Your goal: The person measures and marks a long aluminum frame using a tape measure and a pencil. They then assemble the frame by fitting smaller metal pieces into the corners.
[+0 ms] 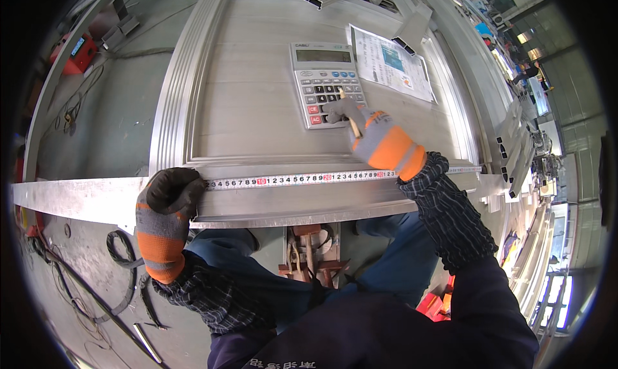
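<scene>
We are mid-measurement: our left hand (164, 217), at 8 o'clock, is clenched down on the end of the tape measure (302, 179) lying along the aluminium profile (290, 205). Our right hand (380, 140) grips a pencil (349, 114), one finger on the calculator (324, 82) at 12 o'clock. Judged next: keep the tape pinned while keying.

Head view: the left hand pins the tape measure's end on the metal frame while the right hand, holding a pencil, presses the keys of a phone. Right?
Not quite. In the head view the right hand, holding a pencil, presses a grey desk calculator, not a phone. The rest holds: the left hand pins the tape measure end on the metal frame.
</scene>
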A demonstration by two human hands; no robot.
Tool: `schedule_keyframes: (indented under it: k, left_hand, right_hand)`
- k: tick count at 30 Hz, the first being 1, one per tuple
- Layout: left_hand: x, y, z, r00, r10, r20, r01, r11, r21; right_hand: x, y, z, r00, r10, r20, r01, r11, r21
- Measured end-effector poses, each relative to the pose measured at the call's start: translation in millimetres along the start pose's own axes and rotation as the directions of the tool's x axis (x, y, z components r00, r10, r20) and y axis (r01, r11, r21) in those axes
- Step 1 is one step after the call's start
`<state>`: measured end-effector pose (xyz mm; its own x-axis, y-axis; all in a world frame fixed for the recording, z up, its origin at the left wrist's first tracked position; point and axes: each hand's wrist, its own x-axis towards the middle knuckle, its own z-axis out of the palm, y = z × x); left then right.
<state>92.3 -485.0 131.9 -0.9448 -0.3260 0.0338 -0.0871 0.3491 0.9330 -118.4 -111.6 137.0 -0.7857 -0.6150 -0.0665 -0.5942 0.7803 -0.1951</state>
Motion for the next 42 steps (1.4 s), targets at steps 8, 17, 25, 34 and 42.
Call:
schedule_keyframes:
  k: [8,17,25,34,42]
  left_hand:
    - [-2,-4,-1,1.0,-0.018,-0.018,0.017,1.0,-0.018]
    - [1,3,-1,0.999,-0.05,0.011,0.051,0.998,-0.043]
    - [2,1,3,1.0,-0.011,0.011,0.012,0.997,-0.073]
    - [0,0,2,0.999,-0.039,0.009,0.039,0.998,-0.055]
    - [3,-1,2,1.0,-0.026,0.015,0.027,0.998,-0.051]
  right_hand:
    - [8,-7,-15,0.996,0.052,-0.071,-0.049,0.998,0.05]
    - [-4,2,-2,0.972,0.183,-0.146,-0.195,0.978,-0.073]
    - [-41,82,22,0.944,0.242,-0.224,-0.226,0.969,0.096]
    - [-42,49,2,0.955,0.226,-0.191,-0.201,0.969,0.14]
    - [-44,43,-2,0.913,0.379,-0.153,-0.38,0.925,0.02]
